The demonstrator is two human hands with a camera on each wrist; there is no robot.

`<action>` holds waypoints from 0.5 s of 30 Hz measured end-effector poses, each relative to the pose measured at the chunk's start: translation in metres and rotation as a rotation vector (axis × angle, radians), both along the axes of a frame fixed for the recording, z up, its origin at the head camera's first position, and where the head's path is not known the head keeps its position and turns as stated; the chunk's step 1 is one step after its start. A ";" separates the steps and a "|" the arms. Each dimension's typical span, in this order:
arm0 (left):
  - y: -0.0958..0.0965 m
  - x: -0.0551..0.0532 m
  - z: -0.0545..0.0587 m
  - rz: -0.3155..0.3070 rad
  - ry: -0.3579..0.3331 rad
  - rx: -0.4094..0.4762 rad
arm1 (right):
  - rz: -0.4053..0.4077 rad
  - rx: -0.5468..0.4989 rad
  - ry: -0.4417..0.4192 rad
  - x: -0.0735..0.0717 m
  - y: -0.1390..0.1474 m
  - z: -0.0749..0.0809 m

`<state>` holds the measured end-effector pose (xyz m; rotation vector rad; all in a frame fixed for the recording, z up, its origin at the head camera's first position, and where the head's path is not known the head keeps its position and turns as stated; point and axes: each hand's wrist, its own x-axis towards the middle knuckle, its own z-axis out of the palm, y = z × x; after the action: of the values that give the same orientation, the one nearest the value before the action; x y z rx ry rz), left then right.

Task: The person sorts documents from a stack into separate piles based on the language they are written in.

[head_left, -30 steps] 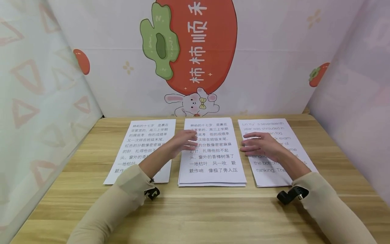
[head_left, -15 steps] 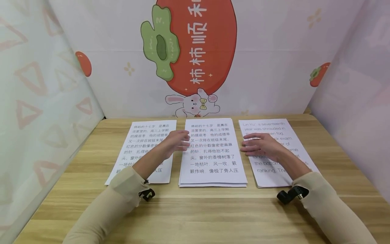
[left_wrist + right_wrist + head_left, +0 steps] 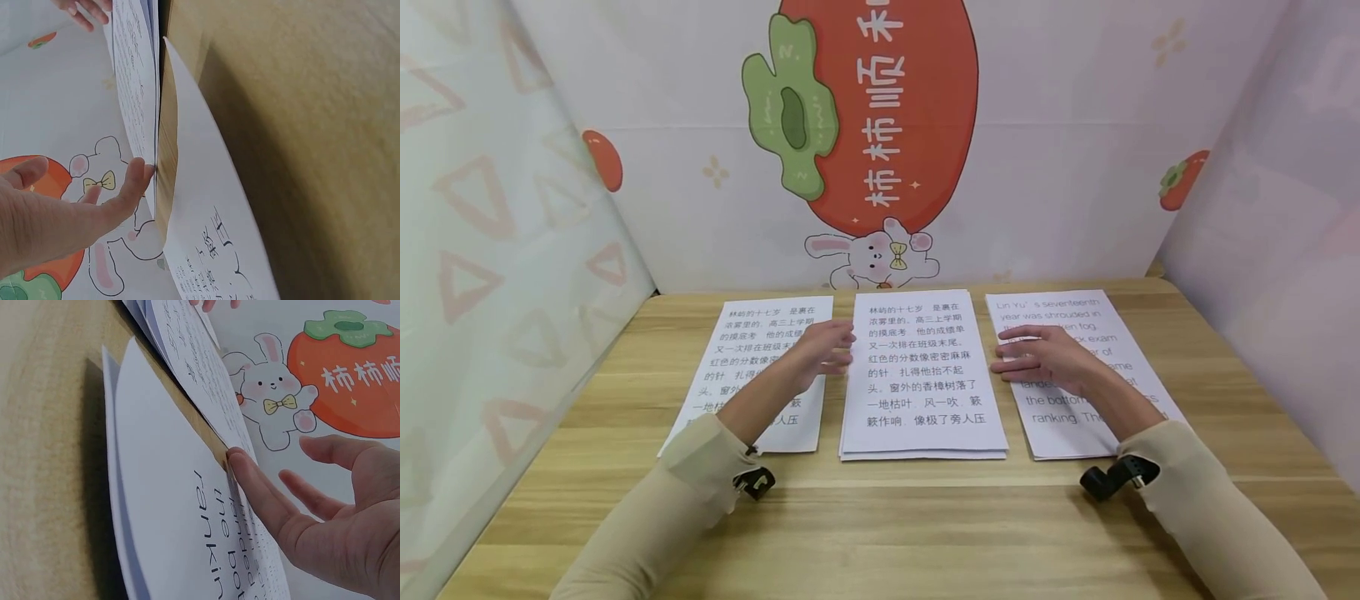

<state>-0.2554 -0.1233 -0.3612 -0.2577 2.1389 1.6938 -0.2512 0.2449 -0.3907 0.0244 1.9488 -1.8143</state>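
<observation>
Three lots of white printed paper lie side by side in the head view: a left sheet [image 3: 745, 333] and a middle stack [image 3: 925, 392] with Chinese text, and a right stack [image 3: 1052, 442] with English text. My left hand [image 3: 812, 354] is over the right side of the left sheet, fingertips near the middle stack's left edge. Over the right stack is my right hand [image 3: 1045, 358], its fingertips pointing toward the middle stack. Both wrist views show loosely bent fingers with nothing held. Whether the lowest fingers touch paper, I cannot tell.
The papers lie on a wooden table [image 3: 880, 533]. Behind it stands a white backdrop [image 3: 1060, 208] with a large persimmon and a rabbit printed on it. Patterned side curtains [image 3: 467, 275] flank the table. A black wrist camera [image 3: 1116, 479] sits below the right hand.
My left hand has moved left, from over the middle stack's left part to over the left sheet. My right hand has stayed nearly still. The papers lie as before.
</observation>
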 end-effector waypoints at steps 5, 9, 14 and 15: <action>-0.003 -0.001 -0.002 -0.005 -0.011 0.030 | 0.002 -0.019 -0.002 0.001 0.000 -0.002; -0.004 -0.001 -0.002 -0.016 -0.013 0.041 | 0.004 -0.034 0.001 0.001 -0.001 -0.003; -0.007 -0.001 -0.002 -0.021 -0.013 0.050 | -0.001 -0.036 0.000 0.001 -0.002 -0.002; -0.007 -0.001 -0.002 -0.021 -0.014 0.053 | 0.000 -0.037 -0.001 0.001 -0.002 -0.002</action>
<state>-0.2566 -0.1302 -0.3635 -0.2311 2.0758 1.7295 -0.2502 0.2429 -0.3923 0.0133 1.9143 -1.8495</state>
